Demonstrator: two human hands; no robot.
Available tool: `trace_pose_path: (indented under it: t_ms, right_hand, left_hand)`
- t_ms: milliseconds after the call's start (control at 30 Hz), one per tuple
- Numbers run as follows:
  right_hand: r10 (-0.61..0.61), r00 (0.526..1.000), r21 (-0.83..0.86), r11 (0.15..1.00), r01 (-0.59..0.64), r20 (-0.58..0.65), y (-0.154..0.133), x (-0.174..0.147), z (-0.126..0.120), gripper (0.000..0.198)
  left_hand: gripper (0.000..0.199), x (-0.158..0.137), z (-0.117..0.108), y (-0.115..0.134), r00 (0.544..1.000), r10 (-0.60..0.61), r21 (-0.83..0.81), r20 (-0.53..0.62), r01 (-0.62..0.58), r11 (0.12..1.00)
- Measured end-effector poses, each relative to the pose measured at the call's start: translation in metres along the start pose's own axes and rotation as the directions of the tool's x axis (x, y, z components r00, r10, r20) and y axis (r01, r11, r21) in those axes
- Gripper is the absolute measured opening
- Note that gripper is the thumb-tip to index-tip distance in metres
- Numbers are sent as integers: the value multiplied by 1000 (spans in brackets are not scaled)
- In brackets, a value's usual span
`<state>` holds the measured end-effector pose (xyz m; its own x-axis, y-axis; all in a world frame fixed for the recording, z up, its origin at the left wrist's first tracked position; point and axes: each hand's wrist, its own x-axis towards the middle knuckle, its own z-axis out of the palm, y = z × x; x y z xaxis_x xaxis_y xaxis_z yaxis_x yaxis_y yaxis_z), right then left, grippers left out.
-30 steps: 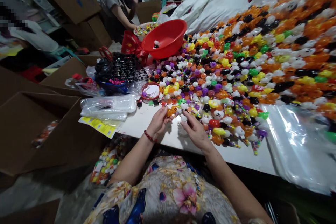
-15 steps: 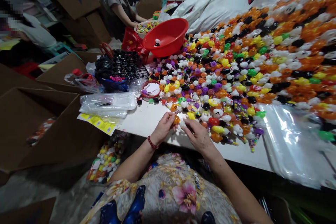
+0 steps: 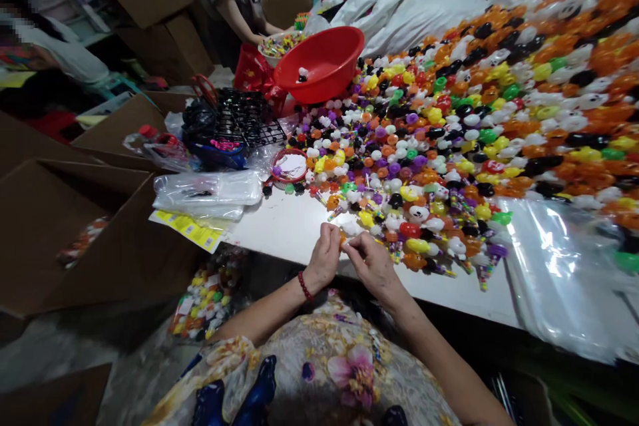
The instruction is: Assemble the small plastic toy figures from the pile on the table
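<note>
The person is drawing both hands back from the toy heap (image 3: 449, 146) toward the near edge of the white table (image 3: 289, 226). The left hand (image 3: 324, 256) is pinching a small orange toy (image 3: 342, 237), fingers curled shut around it, while the right hand (image 3: 372, 263) is closing its fingertips on the same piece, joining them just short of the heap.
</note>
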<state>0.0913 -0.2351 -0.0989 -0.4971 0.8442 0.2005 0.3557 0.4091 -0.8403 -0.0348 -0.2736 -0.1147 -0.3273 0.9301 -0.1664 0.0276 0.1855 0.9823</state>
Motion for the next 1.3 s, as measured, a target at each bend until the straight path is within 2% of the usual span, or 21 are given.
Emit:
trace_pose_path:
  t_ms: [100,167,267,300,333,367,433,467,533,600,633,700,767,800,833,900,967,1033,1100,1200,1300]
  right_hand:
    - [11,999,-23,1000,-12,-53,7,7,-17,26]
    - [0,982,-113,993,-22,-191,15,17,-39,23]
    - [-147,884,-364,931,-28,-443,26,33,-71,21]
    - [-207,855,-450,892,-34,-475,29,37,-76,21]
    - [-254,847,-522,853,-33,-467,30,40,-77,22]
    - [-279,864,-574,819,-14,-420,31,43,-73,23]
    - [-260,941,-620,781,71,-219,29,47,-54,24]
    - [-221,971,-624,772,118,-90,27,49,-40,25]
    - [-87,988,-643,751,150,128,22,55,-11,28]
    - [48,972,-682,720,127,231,18,63,13,28]
    - [90,966,-698,708,109,243,17,68,22,26]
    - [117,967,-707,702,82,228,18,77,31,23]
    - [92,979,-675,736,57,184,23,84,35,20]
    - [77,984,-650,759,47,161,26,85,35,18]
    - [67,987,-627,778,38,143,30,86,36,16]
    - [39,994,-571,820,26,101,36,82,38,16]
    - [-43,999,-492,869,51,27,40,75,39,18]
    - [-159,985,-406,906,118,-68,41,66,38,21]
    - [-242,964,-380,906,186,-105,41,59,34,25]
    - [-292,954,-381,891,247,-64,37,53,24,27]
    - [-298,952,-320,911,261,-72,31,49,12,29]
  left_hand:
    - [37,8,4,-5,991,-85,-104,99,96,990]
    - [33,18,3,-7,991,-104,-111,82,113,987]
    - [19,38,-5,-10,995,-21,105,-96,31,994]
    - [15,46,-8,-10,987,46,205,-153,-14,979]
    - [16,55,-11,-10,975,126,299,-184,-67,952]
    - [22,64,-14,-9,962,206,382,-178,-126,916]
    - [37,81,-18,-8,947,315,508,-63,-241,827]
    - [41,88,-19,-7,947,321,552,25,-281,785]
    - [39,99,-19,-5,953,257,604,163,-303,737]
    - [35,103,-20,-6,966,203,612,162,-260,747]
    - [34,103,-20,-7,974,208,591,92,-222,776]
    - [35,98,-23,-9,965,227,464,-128,-145,874]
    - [31,91,-28,-10,948,123,192,-293,-68,979]
    - [27,87,-30,-10,951,26,14,-307,-22,1000]
    - [23,83,-33,-9,959,-75,-168,-274,28,985]
    - [23,74,-37,-5,965,-206,-459,-160,112,881]
    - [30,67,-38,-1,968,-236,-600,-89,137,788]
    - [37,61,-36,2,972,-229,-638,-59,140,757]
    - [40,58,-32,4,973,-224,-649,-56,135,749]
    - [44,57,-23,3,966,-249,-668,-72,138,731]
    - [48,56,-18,3,967,-250,-667,-58,149,730]
